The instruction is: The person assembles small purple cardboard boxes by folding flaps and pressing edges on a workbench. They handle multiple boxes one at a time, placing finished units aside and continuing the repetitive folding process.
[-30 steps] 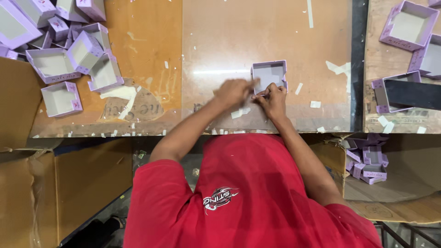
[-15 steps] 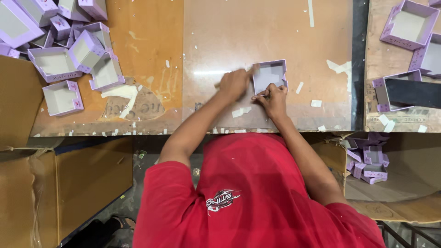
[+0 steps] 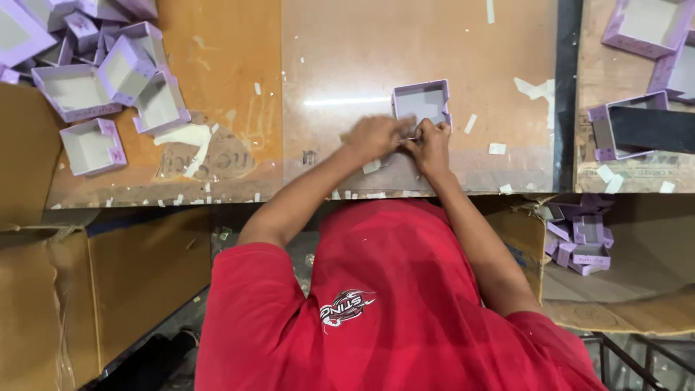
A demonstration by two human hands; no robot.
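Left hand (image 3: 376, 135), right hand (image 3: 428, 143), fingertips meeting beside small lilac box (image 3: 421, 102)

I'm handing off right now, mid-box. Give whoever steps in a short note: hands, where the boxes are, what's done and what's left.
Left hand and right hand: both pressed at the near edge of the open lilac box on the worktable; exact grip is blurred.
Done: box stands formed, open side up.
Left: the near-edge work is unfinished.
Finished-looking boxes pile far left; more boxes right; folded pieces in the carton lower right.

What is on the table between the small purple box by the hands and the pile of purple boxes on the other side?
Between the small purple box and the pile of purple boxes, the head view shows bare table with only scattered white paper scraps.
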